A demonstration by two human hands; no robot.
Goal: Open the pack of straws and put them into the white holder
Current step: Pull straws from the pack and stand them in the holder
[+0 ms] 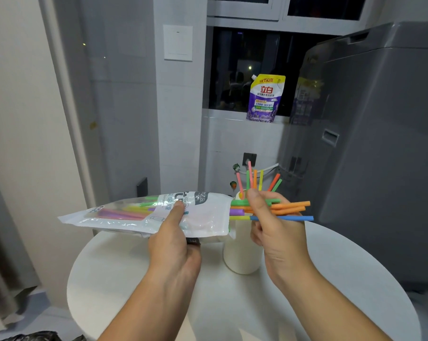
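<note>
- Head view: we see the pack of straws (144,215), a clear-and-white plastic pouch, lying roughly level above the round white table (124,279), its open end facing right.
- Left hand (173,239) grips the pack from below, thumb pressed on top.
- Right hand (274,225) pinches a bundle of coloured straws (289,209) (orange, green, blue) at the pack's mouth.
- White holder (242,254) stands on the table between the hands; more straws (254,179) stand upright in it.
</note>
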